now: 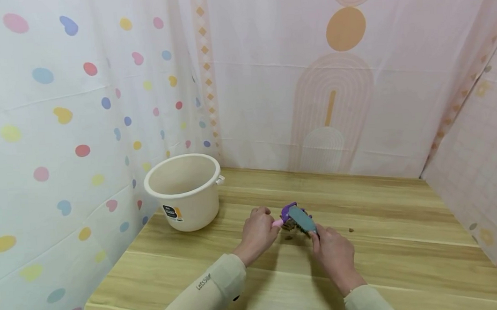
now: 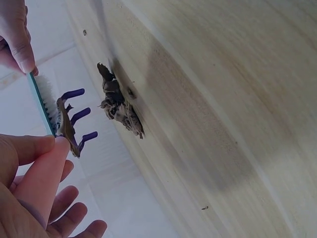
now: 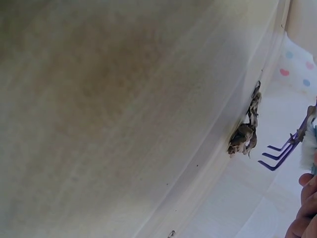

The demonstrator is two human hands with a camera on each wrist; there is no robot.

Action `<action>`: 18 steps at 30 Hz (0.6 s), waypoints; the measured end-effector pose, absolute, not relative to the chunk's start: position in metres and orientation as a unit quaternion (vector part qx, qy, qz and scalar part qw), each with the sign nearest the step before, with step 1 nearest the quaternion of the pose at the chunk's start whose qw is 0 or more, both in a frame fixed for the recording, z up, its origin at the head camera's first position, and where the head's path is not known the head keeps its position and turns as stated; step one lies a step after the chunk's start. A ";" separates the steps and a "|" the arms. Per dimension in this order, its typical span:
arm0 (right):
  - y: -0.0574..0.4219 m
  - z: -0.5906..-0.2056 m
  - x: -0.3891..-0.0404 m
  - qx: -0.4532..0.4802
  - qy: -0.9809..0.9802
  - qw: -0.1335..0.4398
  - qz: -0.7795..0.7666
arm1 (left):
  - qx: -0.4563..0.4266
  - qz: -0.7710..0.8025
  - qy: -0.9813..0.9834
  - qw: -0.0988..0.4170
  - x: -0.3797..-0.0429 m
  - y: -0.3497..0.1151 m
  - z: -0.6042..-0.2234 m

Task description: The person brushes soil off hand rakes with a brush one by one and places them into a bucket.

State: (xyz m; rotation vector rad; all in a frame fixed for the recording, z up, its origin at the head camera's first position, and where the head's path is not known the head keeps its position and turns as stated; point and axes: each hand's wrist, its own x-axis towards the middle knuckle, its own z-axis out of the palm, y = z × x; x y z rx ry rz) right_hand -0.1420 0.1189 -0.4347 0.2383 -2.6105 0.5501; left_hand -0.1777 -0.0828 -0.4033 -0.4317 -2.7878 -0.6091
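My left hand [image 1: 258, 231] grips the pink handle of a small purple hand rake [image 2: 80, 115], its bent tines pointing toward the table. In my right hand [image 1: 334, 253] is a teal scrubbing brush [image 1: 302, 218]. The brush's white bristles [image 2: 46, 91] lie against the rake head, where brown dirt clings. Below them a dark brown clump of debris [image 2: 119, 106], like crumpled dry leaves or mud, rests on the wooden table [image 1: 388, 250]. Rake and brush hang above that clump in both wrist views.
A cream bucket [image 1: 200, 209] with a label stands at the table's left back. Small brown crumbs [image 1: 351, 230] lie to the right of the pile. Patterned curtains [image 1: 250, 103] hang behind the table and along its sides.
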 end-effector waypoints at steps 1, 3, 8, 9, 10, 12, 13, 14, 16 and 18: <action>0.119 -0.435 -0.142 0.086 -0.948 0.232 0.199 | -0.149 -0.210 -0.958 0.129 -0.178 -0.083 -0.403; 0.120 -0.435 -0.143 0.083 -0.948 0.237 0.196 | -0.147 -0.209 -0.958 0.128 -0.177 -0.083 -0.402; 0.121 -0.434 -0.144 0.079 -0.945 0.247 0.197 | -0.147 -0.208 -0.958 0.131 -0.178 -0.083 -0.400; 0.122 -0.434 -0.144 0.077 -0.946 0.245 0.199 | -0.147 -0.208 -0.958 0.131 -0.178 -0.083 -0.400; 0.122 -0.434 -0.144 0.075 -0.947 0.242 0.199 | -0.148 -0.209 -0.958 0.131 -0.178 -0.083 -0.400; 0.123 -0.434 -0.144 0.070 -0.949 0.233 0.200 | -0.149 -0.212 -0.957 0.130 -0.177 -0.083 -0.400; 0.123 -0.434 -0.144 0.069 -0.950 0.230 0.200 | -0.148 -0.214 -0.957 0.129 -0.177 -0.083 -0.400; 0.123 -0.434 -0.144 0.067 -0.951 0.227 0.199 | -0.148 -0.217 -0.957 0.127 -0.177 -0.083 -0.400; 0.124 -0.434 -0.144 0.067 -0.951 0.229 0.199 | -0.145 -0.220 -0.956 0.126 -0.176 -0.084 -0.400; 0.124 -0.435 -0.144 0.067 -0.949 0.235 0.198 | -0.144 -0.220 -0.956 0.128 -0.176 -0.084 -0.401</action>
